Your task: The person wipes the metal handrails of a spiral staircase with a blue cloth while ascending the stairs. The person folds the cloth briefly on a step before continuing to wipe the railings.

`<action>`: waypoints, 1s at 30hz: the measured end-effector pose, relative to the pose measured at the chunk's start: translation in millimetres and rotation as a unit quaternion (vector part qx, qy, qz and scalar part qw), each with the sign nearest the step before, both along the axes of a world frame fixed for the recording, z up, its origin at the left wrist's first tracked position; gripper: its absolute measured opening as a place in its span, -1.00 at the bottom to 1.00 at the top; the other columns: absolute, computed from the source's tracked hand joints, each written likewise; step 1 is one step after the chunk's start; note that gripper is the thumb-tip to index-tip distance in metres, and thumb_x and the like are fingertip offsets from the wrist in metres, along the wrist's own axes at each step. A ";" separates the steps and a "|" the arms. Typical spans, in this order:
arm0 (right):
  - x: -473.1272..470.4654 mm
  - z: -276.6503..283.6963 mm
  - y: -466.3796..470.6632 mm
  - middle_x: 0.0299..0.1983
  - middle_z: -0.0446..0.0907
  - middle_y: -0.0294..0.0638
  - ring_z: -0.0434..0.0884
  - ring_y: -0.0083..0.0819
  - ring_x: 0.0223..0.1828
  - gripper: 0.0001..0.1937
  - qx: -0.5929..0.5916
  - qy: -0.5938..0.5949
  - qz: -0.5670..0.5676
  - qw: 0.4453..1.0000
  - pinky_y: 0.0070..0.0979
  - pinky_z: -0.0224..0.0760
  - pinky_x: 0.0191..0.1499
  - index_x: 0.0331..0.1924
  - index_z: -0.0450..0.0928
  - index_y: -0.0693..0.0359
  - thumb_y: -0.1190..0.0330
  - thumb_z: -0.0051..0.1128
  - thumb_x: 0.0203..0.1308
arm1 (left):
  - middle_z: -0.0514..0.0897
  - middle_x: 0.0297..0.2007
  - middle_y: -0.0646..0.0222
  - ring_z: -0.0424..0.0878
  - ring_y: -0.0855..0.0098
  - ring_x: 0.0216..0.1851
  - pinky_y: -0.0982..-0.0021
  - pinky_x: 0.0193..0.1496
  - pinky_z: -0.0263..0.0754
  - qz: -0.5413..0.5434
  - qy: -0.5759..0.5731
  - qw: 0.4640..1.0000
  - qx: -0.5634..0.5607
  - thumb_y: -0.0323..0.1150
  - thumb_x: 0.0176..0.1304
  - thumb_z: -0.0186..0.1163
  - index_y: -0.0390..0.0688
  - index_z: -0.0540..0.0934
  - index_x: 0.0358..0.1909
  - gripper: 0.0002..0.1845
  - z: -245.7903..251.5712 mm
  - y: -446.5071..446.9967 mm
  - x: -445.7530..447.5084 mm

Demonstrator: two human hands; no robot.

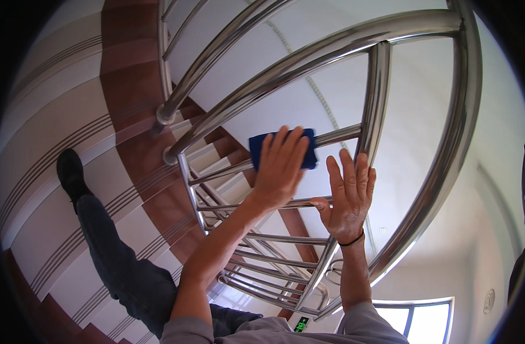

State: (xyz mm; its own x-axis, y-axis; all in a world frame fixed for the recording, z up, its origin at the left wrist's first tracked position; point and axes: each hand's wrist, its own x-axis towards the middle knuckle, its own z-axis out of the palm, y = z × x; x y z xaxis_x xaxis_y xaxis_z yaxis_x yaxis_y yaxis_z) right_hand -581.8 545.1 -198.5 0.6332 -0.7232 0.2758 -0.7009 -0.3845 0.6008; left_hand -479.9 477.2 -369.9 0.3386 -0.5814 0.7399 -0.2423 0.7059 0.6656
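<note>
My left hand [277,172] holds a folded dark blue cloth [309,148] against a thin horizontal bar [337,136] of a stainless steel stair railing. The cloth wraps over part of that bar, and my fingers lie flat across it. To its right, my right hand [348,198] is raised with fingers extended and thumb spread, holding nothing. Its fingertips overlap the lower end of a steel post [375,99]; I cannot tell whether they touch it. A black band [352,239] circles my right wrist.
The thick curved handrail [453,129] sweeps around the right side. Pale stair treads [69,206] with dark grooved lines and a reddish-brown border [135,99] run down the left, where my shoe [71,172] rests. Lower flights [202,155], a window [430,320] and a green exit sign [301,324] are visible.
</note>
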 end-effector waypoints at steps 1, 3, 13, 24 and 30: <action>-0.6 0.9 0.4 0.66 0.39 -0.06 0.04 0.01 0.81 -0.13 0.005 0.001 -0.004 1.000 0.07 -0.31 0.78 0.55 0.55 0.12 -0.41 -0.33 0.61 | 0.38 0.59 -0.13 0.29 -0.30 0.62 -0.38 0.60 0.09 -0.004 -0.012 1.000 0.016 -0.46 0.23 0.46 -0.36 0.38 0.57 -0.16 -15.0 -2.1 0.7; -0.5 1.8 0.3 0.65 0.41 -0.05 0.05 0.02 0.81 -0.13 0.012 -0.010 0.007 1.000 0.09 -0.30 0.78 0.55 0.55 0.13 -0.42 -0.30 0.60 | 0.45 0.56 -0.06 0.35 -0.27 0.59 -0.34 0.59 0.13 0.034 0.003 0.999 0.016 -0.49 0.19 0.47 -0.27 0.42 0.55 -0.16 -53.2 -2.1 -1.1; 13.6 -1.4 0.6 0.65 0.43 -0.16 0.05 -0.05 0.81 -0.21 -0.065 0.101 -0.051 0.991 0.06 -0.35 0.79 0.56 0.54 0.11 -0.34 -0.23 0.64 | 0.42 0.58 -0.08 0.34 -0.25 0.59 -0.31 0.62 0.12 0.051 0.008 0.998 0.046 -0.42 0.53 0.22 -0.30 0.31 0.64 -0.31 -122.8 6.9 2.2; 51.4 -21.8 -24.9 0.71 0.30 -0.07 0.13 0.04 0.77 -0.18 0.038 0.108 -0.072 0.991 0.20 -0.07 0.71 0.67 0.33 0.20 -0.22 0.05 0.59 | 0.43 0.61 0.15 0.31 -0.10 0.64 -0.35 0.64 0.05 0.054 0.048 0.994 0.087 -0.51 0.29 0.43 -0.06 0.45 0.60 -0.19 -139.6 6.7 -9.4; 42.4 -29.1 -35.9 0.77 0.15 -0.10 -0.04 0.17 0.80 -0.09 0.064 0.091 -0.026 0.993 0.24 0.02 0.69 0.68 0.33 0.06 -0.09 0.44 0.34 | 0.27 0.66 0.05 0.20 -0.15 0.67 -0.34 0.62 0.03 0.061 0.066 0.970 0.227 -0.45 0.38 0.39 0.11 0.41 0.67 -0.18 -249.7 34.3 -11.4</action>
